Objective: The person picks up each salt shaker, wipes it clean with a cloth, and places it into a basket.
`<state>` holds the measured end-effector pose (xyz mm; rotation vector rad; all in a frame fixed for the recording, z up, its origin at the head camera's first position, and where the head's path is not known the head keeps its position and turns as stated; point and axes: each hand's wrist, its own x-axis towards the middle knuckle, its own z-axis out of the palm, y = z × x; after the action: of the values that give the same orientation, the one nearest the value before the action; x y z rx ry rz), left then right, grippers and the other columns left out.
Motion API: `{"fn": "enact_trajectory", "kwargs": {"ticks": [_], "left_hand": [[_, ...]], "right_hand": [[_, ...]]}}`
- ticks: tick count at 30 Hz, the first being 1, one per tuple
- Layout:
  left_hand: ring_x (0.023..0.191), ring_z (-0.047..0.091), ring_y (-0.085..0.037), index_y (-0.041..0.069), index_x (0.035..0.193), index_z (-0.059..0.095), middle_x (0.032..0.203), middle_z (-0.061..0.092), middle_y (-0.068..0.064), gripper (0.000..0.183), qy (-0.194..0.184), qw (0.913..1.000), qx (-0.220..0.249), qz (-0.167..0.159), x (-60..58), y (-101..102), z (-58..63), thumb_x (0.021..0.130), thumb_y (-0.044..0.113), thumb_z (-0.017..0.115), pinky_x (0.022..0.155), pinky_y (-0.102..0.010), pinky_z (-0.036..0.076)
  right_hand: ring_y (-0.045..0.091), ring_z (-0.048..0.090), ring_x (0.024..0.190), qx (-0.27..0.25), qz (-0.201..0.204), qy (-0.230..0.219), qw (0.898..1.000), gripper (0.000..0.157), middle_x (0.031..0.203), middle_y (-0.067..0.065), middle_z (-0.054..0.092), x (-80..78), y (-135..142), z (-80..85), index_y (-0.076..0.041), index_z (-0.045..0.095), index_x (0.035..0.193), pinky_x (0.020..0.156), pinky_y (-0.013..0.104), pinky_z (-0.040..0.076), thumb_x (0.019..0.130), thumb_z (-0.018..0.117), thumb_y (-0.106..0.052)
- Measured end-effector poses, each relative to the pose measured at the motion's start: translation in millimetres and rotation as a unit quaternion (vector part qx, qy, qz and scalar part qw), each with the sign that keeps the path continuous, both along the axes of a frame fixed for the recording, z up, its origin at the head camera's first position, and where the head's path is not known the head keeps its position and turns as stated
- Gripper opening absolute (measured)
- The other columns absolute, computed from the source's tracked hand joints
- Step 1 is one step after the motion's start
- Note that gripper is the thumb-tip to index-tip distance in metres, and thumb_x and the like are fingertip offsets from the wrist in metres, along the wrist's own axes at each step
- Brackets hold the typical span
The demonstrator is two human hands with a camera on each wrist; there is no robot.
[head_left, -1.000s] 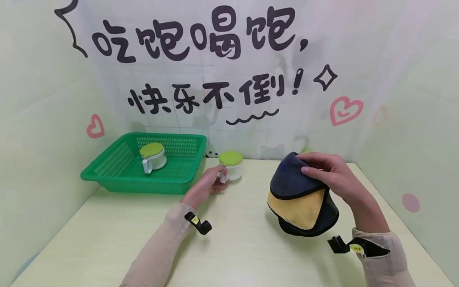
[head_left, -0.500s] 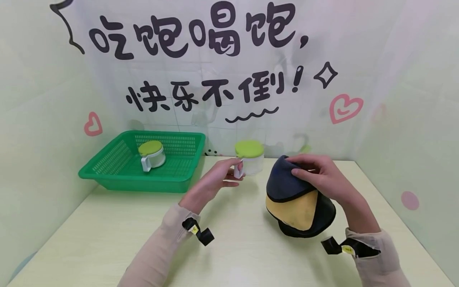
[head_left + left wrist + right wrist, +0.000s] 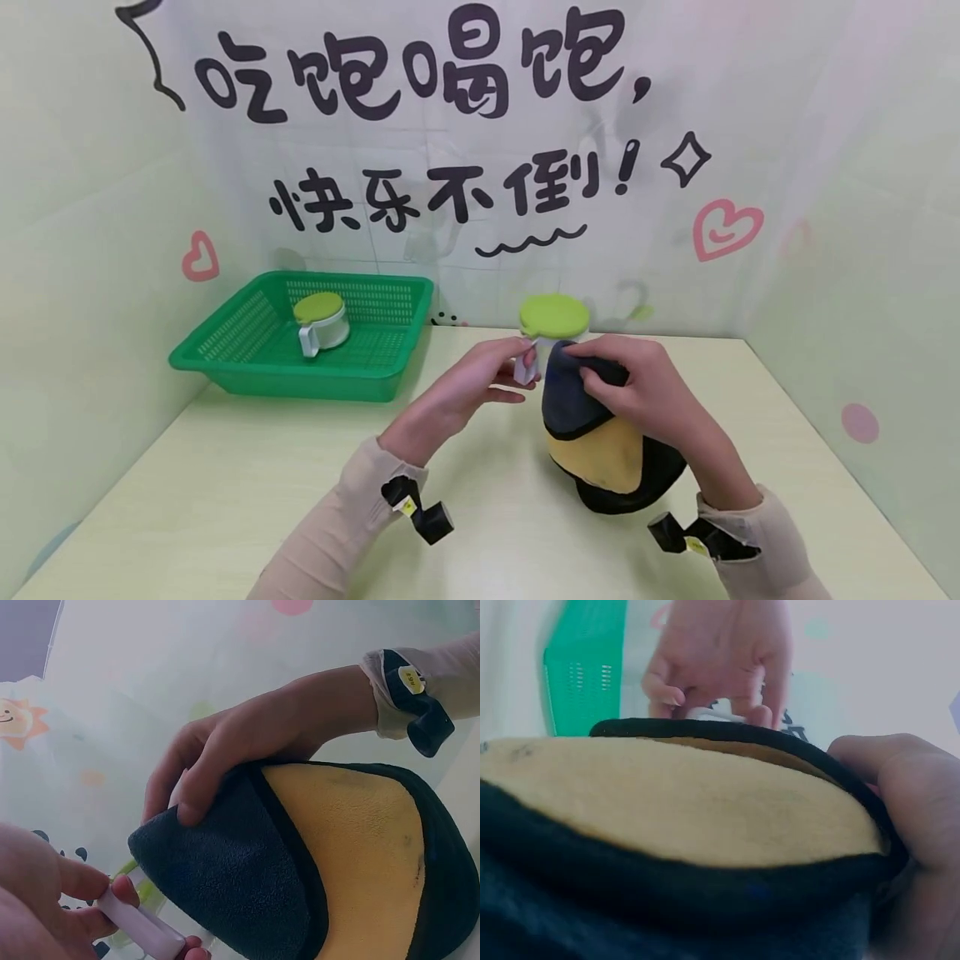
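With its fingers round the white handle [image 3: 146, 926], my left hand [image 3: 480, 379] holds a clear seasoning jar with a lime-green lid [image 3: 555, 316], lifted off the table. My right hand [image 3: 637, 383] pinches one corner of a cloth [image 3: 592, 454], dark blue on one side and yellow on the other with black edging; its folds hang down in front of the jar. In the left wrist view the cloth [image 3: 247, 862] covers most of the jar. Only the far side of the left hand [image 3: 720, 660] and a bit of the handle show past the cloth in the right wrist view.
A green perforated basket [image 3: 300, 386] stands at the back left of the pale table [image 3: 285, 467]. Inside it sits a second jar with a green lid [image 3: 320, 308]. A printed curtain [image 3: 360, 150] hangs behind the table and along both sides.
My left hand has lifted the jar from the table and carried it right, toward the cloth. My right hand has brought the cloth left, so the two now overlap in the head view.
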<state>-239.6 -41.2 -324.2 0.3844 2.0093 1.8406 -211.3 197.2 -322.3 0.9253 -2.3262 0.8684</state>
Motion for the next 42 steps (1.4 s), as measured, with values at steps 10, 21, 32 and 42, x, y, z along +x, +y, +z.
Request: {"fn": "enact_trajectory", "kwargs": {"ticks": [10,21,32,42], "left_hand": [[0.085,0.062,-0.013,0.013,0.091,0.058,0.087,0.058,0.0,0.03,0.022,0.9995,-0.022,0.005,6.0,8.1,1.0,0.108,0.034,0.044,0.078,-0.028,0.055],[0.088,0.06,-0.016,0.01,0.095,0.058,0.095,0.059,-0.004,0.03,0.021,0.9994,-0.028,0.002,6.3,3.7,4.1,0.108,0.034,0.044,0.081,-0.03,0.055],[0.084,0.056,-0.015,0.01,0.089,0.057,0.087,0.055,-0.002,0.029,0.035,0.9985,-0.043,0.0,2.9,4.0,0.9,0.106,0.03,0.043,0.079,-0.031,0.054],[0.084,0.057,-0.015,0.01,0.089,0.056,0.088,0.056,-0.002,0.031,0.032,0.9986,-0.042,0.0,1.0,3.2,-1.2,0.107,0.031,0.042,0.082,-0.034,0.055]], "right_hand": [[0.016,0.075,0.103,0.05,-0.018,-0.06,0.997,0.026,0.109,-0.001,0.08,0.9,-11.0,-5.4,-0.016,0.079,0.114,0.09,0.041,0.06,0.088,0.081,-0.016],[0.014,0.072,0.099,0.094,0.025,-0.132,0.987,0.018,0.107,-0.004,0.079,-10.3,-9.1,-14.2,-0.018,0.08,0.111,0.087,0.033,0.058,0.093,0.077,-0.02],[0.016,0.076,0.102,0.035,0.017,-0.059,0.998,0.023,0.107,-0.002,0.08,-11.0,-7.1,-13.9,-0.016,0.08,0.111,0.089,0.035,0.06,0.089,0.08,-0.012],[0.014,0.075,0.102,-0.006,0.023,-0.046,0.999,0.023,0.104,-0.001,0.08,-13.1,-8.2,-16.3,-0.016,0.08,0.109,0.09,0.02,0.056,0.087,0.081,-0.009]]}}
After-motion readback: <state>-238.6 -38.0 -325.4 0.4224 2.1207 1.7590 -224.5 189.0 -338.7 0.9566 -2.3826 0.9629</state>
